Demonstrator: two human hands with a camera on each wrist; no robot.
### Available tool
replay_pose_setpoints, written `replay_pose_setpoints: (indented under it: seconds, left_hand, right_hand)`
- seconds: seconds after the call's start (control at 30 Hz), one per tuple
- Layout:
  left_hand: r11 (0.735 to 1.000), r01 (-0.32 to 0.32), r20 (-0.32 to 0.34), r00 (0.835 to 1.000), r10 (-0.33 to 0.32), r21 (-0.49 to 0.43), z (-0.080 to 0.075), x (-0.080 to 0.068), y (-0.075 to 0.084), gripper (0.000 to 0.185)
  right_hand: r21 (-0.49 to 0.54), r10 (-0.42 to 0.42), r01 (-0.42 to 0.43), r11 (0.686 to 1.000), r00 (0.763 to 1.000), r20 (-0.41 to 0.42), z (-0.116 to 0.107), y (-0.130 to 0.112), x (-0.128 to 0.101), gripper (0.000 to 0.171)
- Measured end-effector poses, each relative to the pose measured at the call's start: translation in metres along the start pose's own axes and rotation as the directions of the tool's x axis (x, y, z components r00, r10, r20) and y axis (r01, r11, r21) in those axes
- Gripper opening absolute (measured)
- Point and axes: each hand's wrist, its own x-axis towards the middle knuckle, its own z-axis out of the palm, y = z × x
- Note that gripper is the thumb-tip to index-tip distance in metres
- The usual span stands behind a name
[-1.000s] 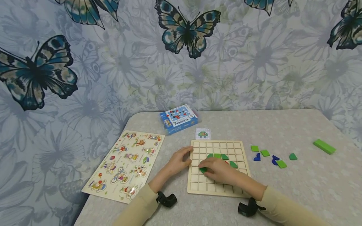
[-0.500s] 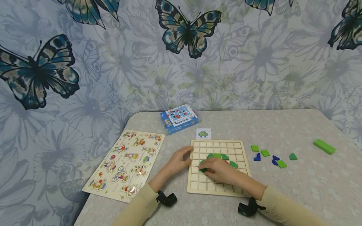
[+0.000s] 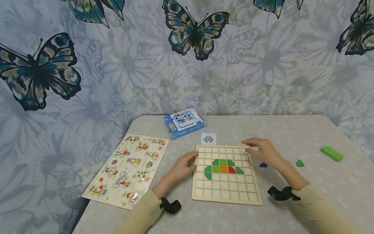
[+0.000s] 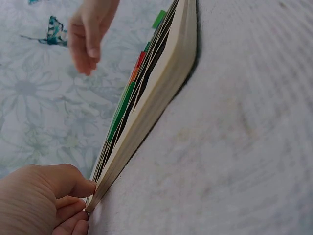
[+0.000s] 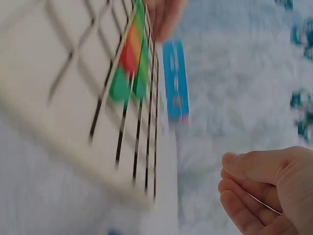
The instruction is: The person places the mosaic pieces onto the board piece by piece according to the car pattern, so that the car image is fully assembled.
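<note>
- Animal peg puzzle board (image 3: 126, 171): lies flat at the table's left edge.
- Blue game box (image 3: 183, 122): near the table's far edge, by the wall.
- Pattern card (image 3: 208, 138): small, showing a green figure, just in front of the blue game box.
- Long green block (image 3: 331, 153): alone, far right on the table (image 3: 292, 130).
- Butterfly wallpaper (image 3: 195, 31): covers the wall behind.

The head view is evenly and softly lit, with no glare; only faint shadows are cast under the wooden grid board (image 3: 226, 195) and the hands; straight lines are bowed toward the edges by the wide lens; the right wrist view is heavily smeared by motion blur, the board's grid lines being streaked; the left wrist view is bright, the near left hand (image 4: 44, 200) being soft, the surface (image 4: 244, 147) slightly washed out.
</note>
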Motion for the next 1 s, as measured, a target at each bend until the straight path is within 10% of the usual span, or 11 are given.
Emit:
replay_pose_setpoints:
  seconds: [0.33,1.0]
  left_hand:
    - [1.000,0.028,0.021,0.999,-0.027,-0.012,-0.002,-0.002,0.000,0.055]
    - [1.000,0.015,0.012,1.000,-0.015,-0.017,-0.001,-0.001,-0.001,0.055]
  right_hand:
    - [0.080,0.347,-0.360,0.930,0.928,0.135,-0.015,0.053,-0.041,0.041]
    - [-0.010,0.296,-0.296,0.955,0.954,0.054,-0.007,0.055,-0.048,0.034]
